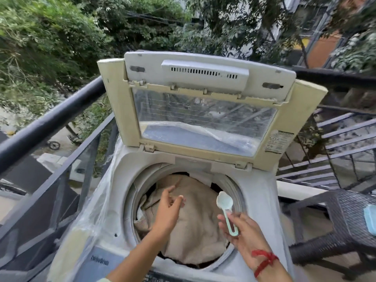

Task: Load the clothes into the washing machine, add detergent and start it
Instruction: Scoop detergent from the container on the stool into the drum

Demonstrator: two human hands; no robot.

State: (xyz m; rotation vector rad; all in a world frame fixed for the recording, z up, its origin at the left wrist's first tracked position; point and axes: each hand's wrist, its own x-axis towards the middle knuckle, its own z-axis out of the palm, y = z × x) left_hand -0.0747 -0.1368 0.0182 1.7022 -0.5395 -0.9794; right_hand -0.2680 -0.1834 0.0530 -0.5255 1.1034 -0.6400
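Note:
A top-loading washing machine (114,200) stands before me with its lid (203,110) raised upright. Beige clothes (195,226) fill the round drum. My left hand (168,208) hovers over the clothes with relaxed, spread fingers and holds nothing. My right hand (242,231) pinches the handle of a pale green detergent scoop (224,202), whose bowl points up over the drum's right rim. A red thread is tied round the right wrist.
A black railing (50,121) runs along the left and behind the machine. A dark wicker table (341,220) stands at the right with a light blue object (370,220) on its edge. Clear plastic wrap covers the machine's left side.

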